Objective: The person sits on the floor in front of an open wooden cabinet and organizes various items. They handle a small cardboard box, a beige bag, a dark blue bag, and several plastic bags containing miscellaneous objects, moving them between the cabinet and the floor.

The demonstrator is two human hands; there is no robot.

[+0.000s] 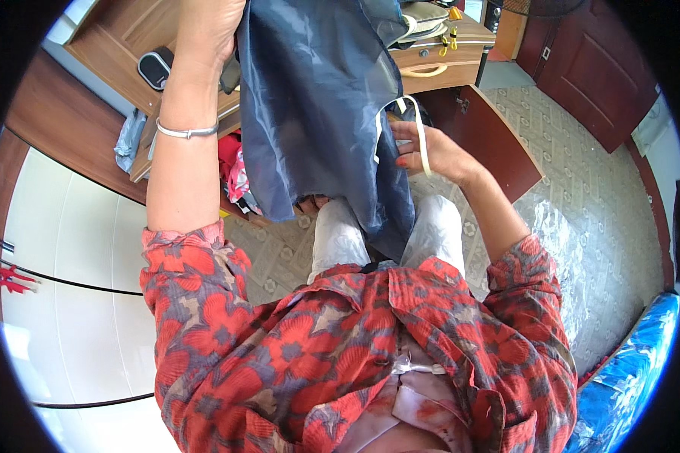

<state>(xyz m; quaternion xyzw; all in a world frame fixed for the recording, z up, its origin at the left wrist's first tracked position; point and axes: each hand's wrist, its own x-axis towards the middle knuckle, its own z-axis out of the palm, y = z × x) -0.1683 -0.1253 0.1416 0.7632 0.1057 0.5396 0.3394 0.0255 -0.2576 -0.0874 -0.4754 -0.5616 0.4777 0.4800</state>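
Note:
A thin, glossy dark blue cloth [317, 113] hangs in front of me from the top of the view, its lower folds falling before my knees. My left hand [218, 25] is raised at its upper left edge and holds it up. The fingers there are cut off by the frame. A cream tie [422, 133] loops from the cloth's right edge. Behind this loop is my right hand [430, 148], fingers apart at the cloth's edge, with some fingertips partly hidden.
Ahead stands a wooden cabinet [447, 54] with a bag [425, 20] on top and its dark red door [481, 136] swung out. A small speaker-like device [155, 69] sits at left. Patterned flooring [544, 141] leads to a red door [595, 68]. Blue plastic-like material [629, 374] lies lower right.

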